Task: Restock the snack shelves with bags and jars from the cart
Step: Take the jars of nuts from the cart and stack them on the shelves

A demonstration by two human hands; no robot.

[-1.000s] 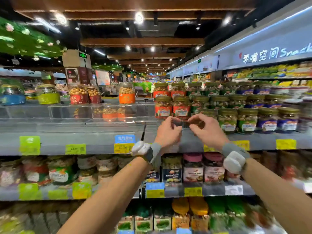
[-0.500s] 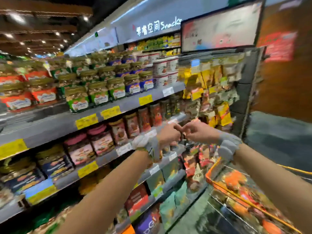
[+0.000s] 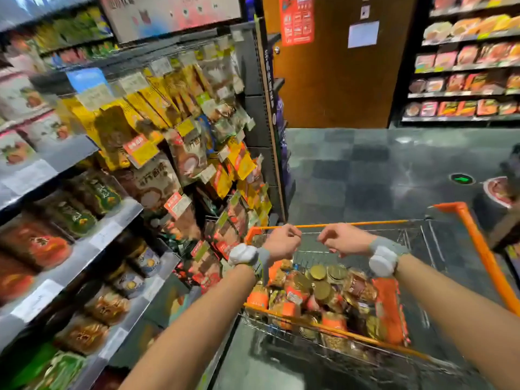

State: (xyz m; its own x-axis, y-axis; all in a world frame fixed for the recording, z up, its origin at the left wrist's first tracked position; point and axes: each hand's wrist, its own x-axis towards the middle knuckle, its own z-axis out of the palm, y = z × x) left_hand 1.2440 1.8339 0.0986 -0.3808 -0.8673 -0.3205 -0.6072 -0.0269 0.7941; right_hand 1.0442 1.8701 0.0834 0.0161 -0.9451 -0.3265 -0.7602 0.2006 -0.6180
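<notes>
Snack shelves [image 3: 128, 209]: on the left, full of tubs and packs, with white price tags [image 3: 104, 235] on the edges.
Cart [image 3: 478, 249]: wire sides, orange rim, low and right of the middle, just beside the snack shelves.
Jars [image 3: 320, 278]: gold lids, packed tight in the near part of the cart.
Bags in cart [image 3: 389, 311]: orange ones, lying right next to the jars.
Hanging bags [image 3: 157, 108]: yellow and brown, on hooks at the far end of the shelves.
Left hand [image 3: 282, 243]: up over the jars, fingers curled in; cannot tell whether holding something tiny or nothing.
Right hand [image 3: 342, 239]: near the left hand but apart, fingers curled too; again cannot tell.
Wrist bands [image 3: 243, 254]: grey with a white lump, one on each wrist.
Floor [image 3: 365, 170]: dark shiny tiles.
Door [image 3: 337, 80]: brown, far back, with a red poster [image 3: 297, 21].
</notes>
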